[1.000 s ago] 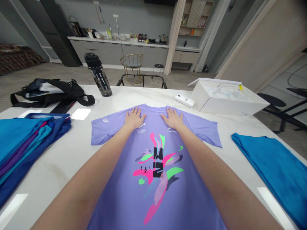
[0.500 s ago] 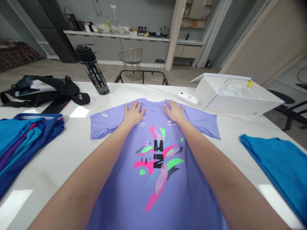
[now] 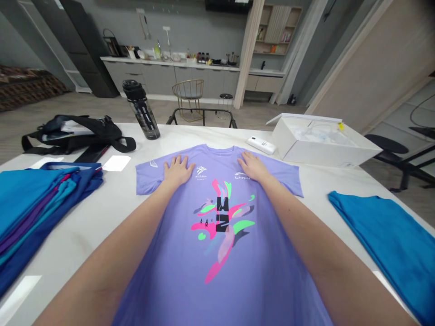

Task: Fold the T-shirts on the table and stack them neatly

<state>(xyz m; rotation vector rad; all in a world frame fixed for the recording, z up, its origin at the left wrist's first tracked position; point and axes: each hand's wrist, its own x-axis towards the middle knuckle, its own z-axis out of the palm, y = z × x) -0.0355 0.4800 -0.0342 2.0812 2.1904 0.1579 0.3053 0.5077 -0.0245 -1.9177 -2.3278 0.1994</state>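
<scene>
A purple T-shirt (image 3: 190, 253) lies spread face up on the white table (image 3: 84, 226), its collar at the far side and a colourful print down its front. My left hand (image 3: 178, 170) rests flat on the shirt near the left shoulder, fingers spread. Near the opposite shoulder, my right hand (image 3: 253, 166) also lies flat, partly over the white chest lettering. Neither hand grips the cloth. The shirt's lower end runs out of view toward me.
Folded blue and purple clothes (image 3: 41, 199) are stacked at left, a blue folded garment (image 3: 384, 235) at right. Farther back stand a black bag (image 3: 81, 133), a water bottle (image 3: 142, 111), a white remote-like device (image 3: 261, 145) and an open white box (image 3: 326, 151).
Both hands have slid outward over the shirt, the left one toward the left sleeve, uncovering the left chest logo. The camera view has tilted up slightly.
</scene>
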